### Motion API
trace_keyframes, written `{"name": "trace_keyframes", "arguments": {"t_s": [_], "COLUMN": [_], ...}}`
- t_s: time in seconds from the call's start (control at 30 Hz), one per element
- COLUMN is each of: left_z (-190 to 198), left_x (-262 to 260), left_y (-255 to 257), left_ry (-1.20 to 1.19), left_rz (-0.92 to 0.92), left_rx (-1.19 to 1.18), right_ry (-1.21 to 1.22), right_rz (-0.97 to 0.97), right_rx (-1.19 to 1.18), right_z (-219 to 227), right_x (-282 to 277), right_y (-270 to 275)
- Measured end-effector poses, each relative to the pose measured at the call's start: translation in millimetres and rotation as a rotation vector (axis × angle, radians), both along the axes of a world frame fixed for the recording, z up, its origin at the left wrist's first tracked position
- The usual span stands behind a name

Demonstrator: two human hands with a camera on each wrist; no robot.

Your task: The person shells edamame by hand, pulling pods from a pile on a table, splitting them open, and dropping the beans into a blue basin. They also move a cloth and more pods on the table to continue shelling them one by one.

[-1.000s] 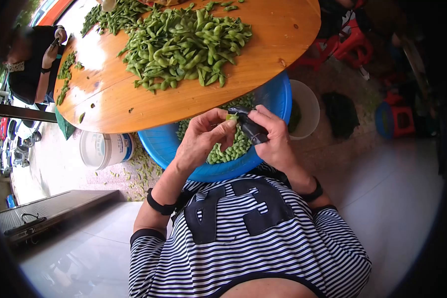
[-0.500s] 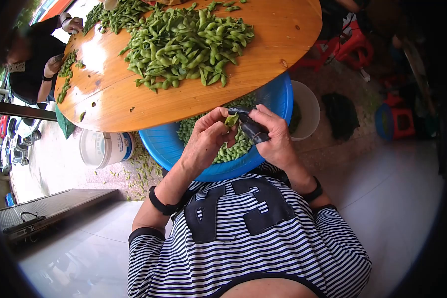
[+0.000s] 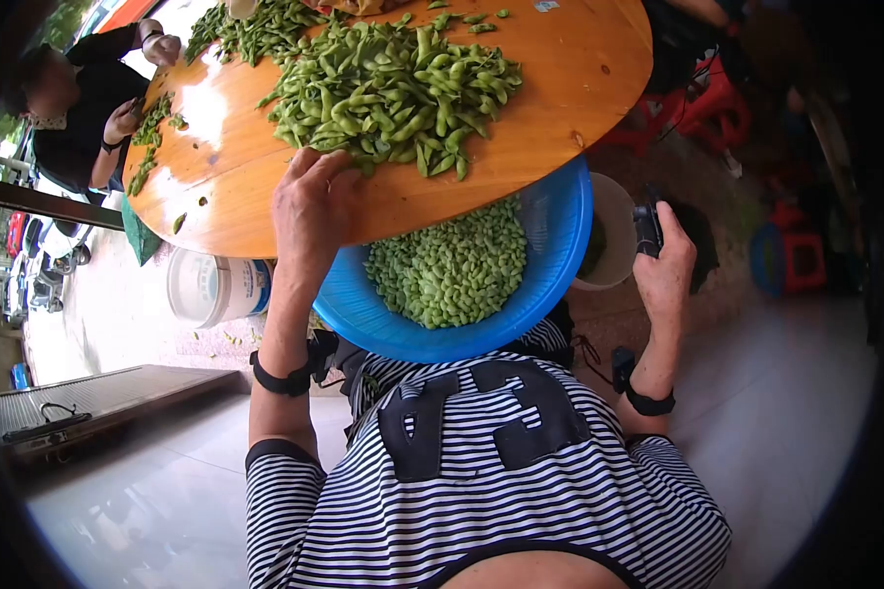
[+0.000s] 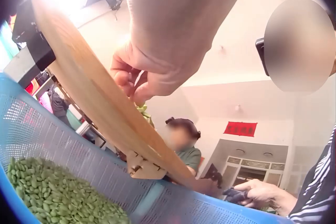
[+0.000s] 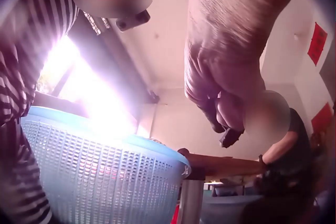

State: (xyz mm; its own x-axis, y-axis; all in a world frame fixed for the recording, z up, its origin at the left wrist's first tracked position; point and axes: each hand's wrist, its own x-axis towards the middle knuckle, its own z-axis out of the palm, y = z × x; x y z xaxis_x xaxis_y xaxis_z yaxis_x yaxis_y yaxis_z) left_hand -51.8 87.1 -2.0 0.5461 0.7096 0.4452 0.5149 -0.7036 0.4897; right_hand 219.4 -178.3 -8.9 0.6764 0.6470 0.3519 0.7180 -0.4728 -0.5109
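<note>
My left hand (image 3: 309, 211) is at the near edge of a heap of green pods (image 3: 383, 93) on the wooden table (image 3: 422, 196). Its fingers bend down by the pods; whether they pinch one is unclear. In the left wrist view, the left hand's fingers (image 4: 131, 79) are over the table rim beside a bit of green. My right hand (image 3: 666, 270) is off to the right, above a pale bucket (image 3: 614, 255), with black coverings on its thumb and a finger; no pod shows in it. Shelled beans (image 3: 447, 265) lie in the blue basket (image 3: 552, 260) below the table.
A white bucket (image 3: 198, 287) stands at the left below the table. Another person (image 3: 69, 118) sits across at the far left, hands by a small group of pods (image 3: 154, 123). Red stools (image 3: 707, 108) are at the upper right.
The hands have parted from above the basket. My left hand went up to the heap, my right hand moved out to the right. The pod between them is gone from there.
</note>
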Motion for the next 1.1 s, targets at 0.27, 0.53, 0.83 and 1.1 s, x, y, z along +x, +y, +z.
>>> {"name": "trace_keyframes", "arguments": {"t_s": [0.27,0.53,0.83,1.1], "left_z": [-2,-7,-10,-16], "left_x": [4,24,34,33], "left_y": [-20,-80,-89,-91], "left_ry": [-0.134,-0.635,-0.716,-0.62], "left_rz": [0.093,-0.487,-0.436,-0.426], "left_rx": [0.115,-1.228,-1.251,-1.082], "right_ry": [0.298,0.855,1.442,1.445], "right_rz": [0.352,0.637,0.621,0.683], "right_rx": [0.286,0.238,0.219,0.201], "right_z": [6,2,8,0], "right_x": [-51,-95,-87,-83], "right_y": [43,59,53,55]}}
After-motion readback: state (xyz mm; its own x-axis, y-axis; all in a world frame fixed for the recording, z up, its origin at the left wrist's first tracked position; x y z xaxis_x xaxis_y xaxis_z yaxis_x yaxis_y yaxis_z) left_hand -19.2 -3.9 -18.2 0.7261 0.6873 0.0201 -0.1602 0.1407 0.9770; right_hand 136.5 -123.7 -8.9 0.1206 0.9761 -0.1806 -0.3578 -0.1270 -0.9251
